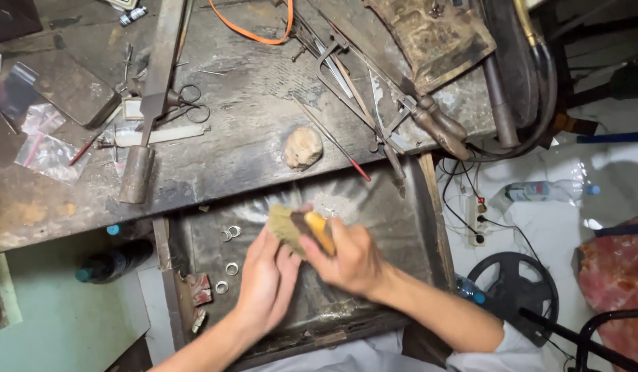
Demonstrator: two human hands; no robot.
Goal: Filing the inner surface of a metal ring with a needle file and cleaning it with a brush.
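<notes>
My right hand (346,258) pinches a yellow-handled, tan-bristled brush (301,229); my left hand (267,282), fingers together, risks knocking small silver metal rings (230,233) about the dark metal drawer tray (395,207).

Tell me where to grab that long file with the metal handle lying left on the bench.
Take the file by its thick round handle end, nearest the bench edge, coming from above. The handle lies bare there, while scissors and small tools crowd the flat blade farther up.

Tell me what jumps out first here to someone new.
The two hands meet over the open metal drawer: the right hand grips a yellow-backed brush against the left hand. Small metal rings lie in the drawer's left part. Above, the worn workbench is strewn with files and pliers.
</notes>
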